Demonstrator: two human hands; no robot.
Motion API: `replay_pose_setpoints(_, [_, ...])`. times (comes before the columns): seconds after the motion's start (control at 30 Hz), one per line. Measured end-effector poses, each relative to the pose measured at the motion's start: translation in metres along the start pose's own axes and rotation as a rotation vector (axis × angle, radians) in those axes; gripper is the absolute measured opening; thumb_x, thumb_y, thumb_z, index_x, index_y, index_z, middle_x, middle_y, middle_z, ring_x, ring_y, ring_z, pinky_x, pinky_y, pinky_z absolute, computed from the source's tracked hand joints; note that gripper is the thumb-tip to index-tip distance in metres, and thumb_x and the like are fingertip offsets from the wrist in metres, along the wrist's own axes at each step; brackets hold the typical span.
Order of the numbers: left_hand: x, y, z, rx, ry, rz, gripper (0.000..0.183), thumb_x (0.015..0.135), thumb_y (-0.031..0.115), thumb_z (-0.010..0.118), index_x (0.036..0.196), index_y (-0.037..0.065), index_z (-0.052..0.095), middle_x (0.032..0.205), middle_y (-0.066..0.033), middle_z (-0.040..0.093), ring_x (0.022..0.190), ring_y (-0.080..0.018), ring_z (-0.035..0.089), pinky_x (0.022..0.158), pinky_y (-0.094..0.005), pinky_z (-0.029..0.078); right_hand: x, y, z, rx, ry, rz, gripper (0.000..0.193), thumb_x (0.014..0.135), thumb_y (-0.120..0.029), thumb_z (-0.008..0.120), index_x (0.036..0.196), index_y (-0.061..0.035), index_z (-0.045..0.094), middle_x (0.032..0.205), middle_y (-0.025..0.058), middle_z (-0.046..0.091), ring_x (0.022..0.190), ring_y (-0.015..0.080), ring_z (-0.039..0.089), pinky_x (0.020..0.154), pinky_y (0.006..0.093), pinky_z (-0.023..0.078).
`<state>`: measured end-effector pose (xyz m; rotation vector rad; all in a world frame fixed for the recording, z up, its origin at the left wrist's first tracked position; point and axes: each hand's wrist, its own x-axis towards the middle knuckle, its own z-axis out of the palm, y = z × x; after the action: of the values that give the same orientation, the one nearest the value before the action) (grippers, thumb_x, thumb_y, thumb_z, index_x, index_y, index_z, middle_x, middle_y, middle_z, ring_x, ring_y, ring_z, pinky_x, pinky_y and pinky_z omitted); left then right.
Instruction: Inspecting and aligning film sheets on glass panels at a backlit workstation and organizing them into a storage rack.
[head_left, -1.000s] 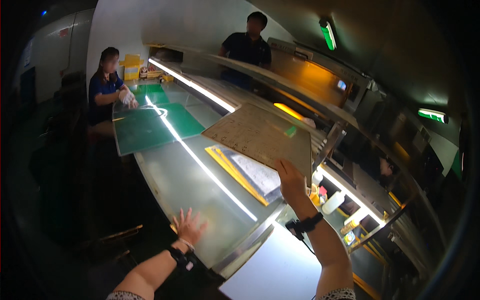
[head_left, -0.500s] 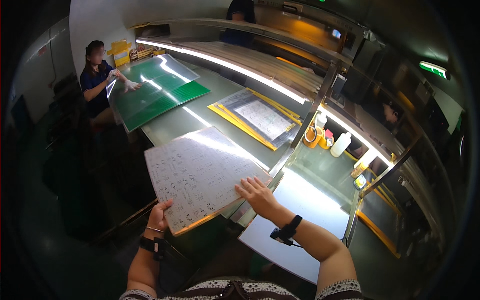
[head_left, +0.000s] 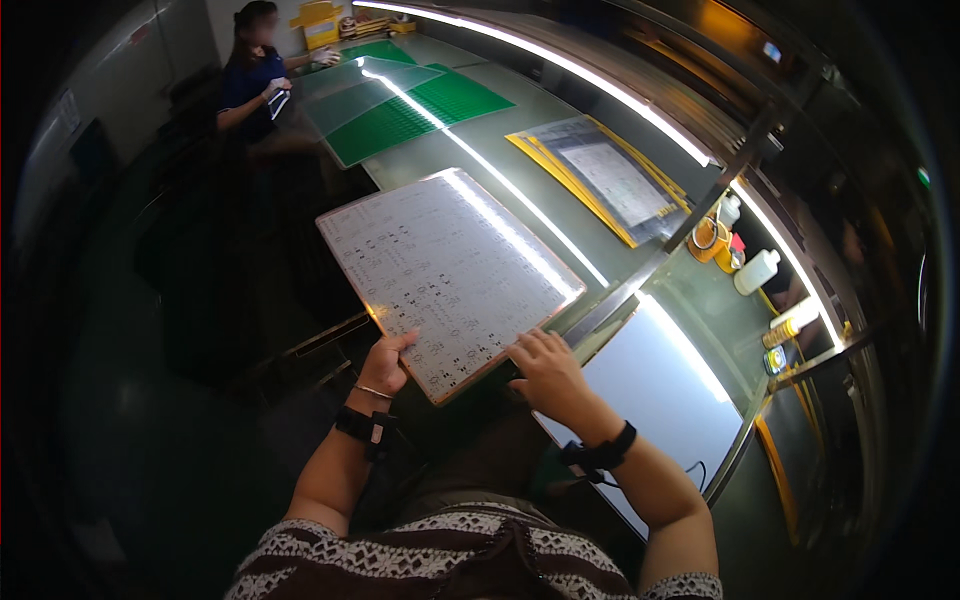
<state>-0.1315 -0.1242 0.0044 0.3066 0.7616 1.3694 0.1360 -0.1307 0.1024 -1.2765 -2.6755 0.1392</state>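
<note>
A white circuit board panel with copper-coloured edges and rows of dark printed marks tilts over the front of the bench. My left hand grips its left near edge, thumb on the top face and the other fingers hidden beneath. At the panel's right near edge, my right hand rests its fingertips, thumb apart and not closed round the edge. Beyond the right hand, a blank white panel lies on the bench under a lamp's glare.
Yellow-edged film sheets lie farther back. Bottles and tape rolls stand beside a metal post. At the far left, a gloved person stands by green panels under a clear sheet.
The panel has turned and its near corner has shifted right. My right hand has slid from its face to its edge. The other person has lowered the clear sheet and one hand.
</note>
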Motion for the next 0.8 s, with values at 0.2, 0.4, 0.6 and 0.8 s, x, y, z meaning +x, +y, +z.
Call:
replay_pose_setpoints(0.2, [-0.019, 0.022, 0.038, 0.036, -0.043, 0.161, 0.031, 0.086, 0.002, 0.055, 0.117, -0.003, 0.051, 0.112, -0.0118, 0.058, 0.102, -0.0224, 0.057, 0.093, -0.035, 0.044, -0.011, 0.018, -0.052, 0.097, 0.158, 0.024, 0.042, 0.074, -0.02, 0.068, 0.113, -0.0063, 0.057, 0.118, 0.0138, 0.056, 0.115, 0.0326, 0.049, 0.098, 0.0435, 0.037])
replay_pose_setpoints(0.4, [-0.017, 0.063, 0.055, 0.512, -0.052, 0.664, 0.018, 0.088, 0.007, 0.057, 0.102, -0.003, 0.061, 0.096, -0.0098, 0.064, 0.087, -0.0133, 0.058, 0.081, -0.0254, 0.046, -0.011, 0.036, -0.118, 1.352, 0.175, 0.25, 0.054, 0.093, -0.044, 0.045, 0.127, -0.001, 0.049, 0.12, 0.0171, 0.057, 0.111, 0.0264, 0.055, 0.093, 0.0389, 0.044])
replay_pose_setpoints(0.6, [-0.024, 0.09, 0.085, 1.634, -0.14, 1.496, 0.063, 0.063, -0.017, 0.058, 0.118, 0.013, 0.06, 0.122, -0.006, 0.058, 0.115, -0.026, 0.053, 0.098, -0.0364, 0.044, -0.021, 0.036, -0.145, 2.027, 0.19, 0.034, 0.074, 0.092, -0.057, 0.029, 0.132, 0.0045, 0.036, 0.129, 0.0202, 0.047, 0.116, 0.0282, 0.05, 0.098, 0.0418, 0.04])
replay_pose_setpoints(0.8, [0.0, 0.085, 0.059, 1.812, -0.298, 1.462, 0.064, 0.064, -0.015, 0.058, 0.121, 0.015, 0.058, 0.122, -0.0057, 0.058, 0.119, -0.0241, 0.05, 0.103, -0.0406, 0.036, -0.039, 0.044, -0.081, 2.01, 0.27, 0.382, 0.038, 0.09, -0.009, 0.052, 0.123, 0.0056, 0.043, 0.118, 0.0177, 0.054, 0.104, 0.0243, 0.057, 0.09, 0.0353, 0.048])
